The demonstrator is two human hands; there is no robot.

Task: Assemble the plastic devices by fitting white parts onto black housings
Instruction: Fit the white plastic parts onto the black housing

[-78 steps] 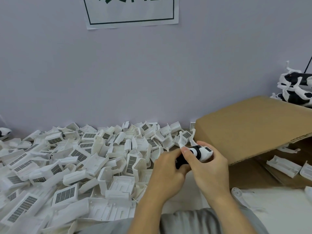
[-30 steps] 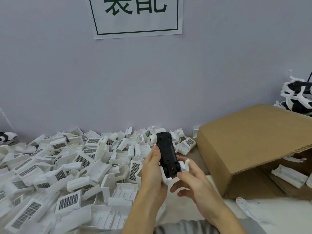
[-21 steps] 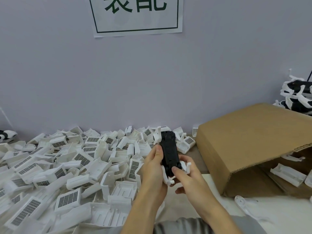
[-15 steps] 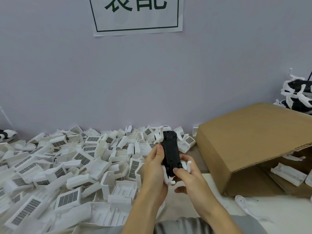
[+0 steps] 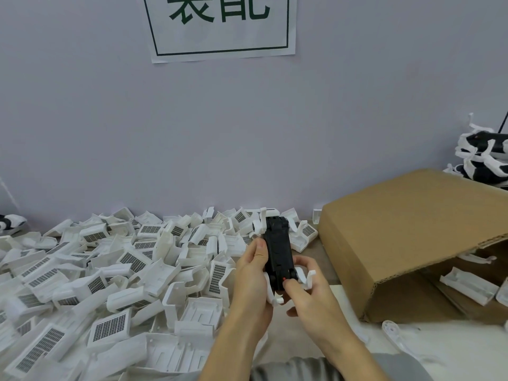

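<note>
A black housing [image 5: 277, 253] with white arms stands almost upright above the table, its underside toward me. My left hand [image 5: 251, 279] grips its left side, thumb against the black edge. My right hand [image 5: 305, 292] holds the lower end, thumb pressing beside a small red spot, fingers curled behind a white arm [image 5: 308, 279]. A big heap of white grilled parts [image 5: 115, 273] covers the table on the left.
A tipped cardboard box [image 5: 406, 235] lies to the right with white parts [image 5: 467, 288] inside its open side. Assembled black-and-white devices [image 5: 486, 160] are stacked at the far right. A loose white arm piece [image 5: 395, 335] lies near the box. A paper sign [image 5: 220, 26] hangs on the wall.
The device went from lying sideways between both hands to standing upright with its black underside facing me. Over the last second my right thumb shifted onto its lower end.
</note>
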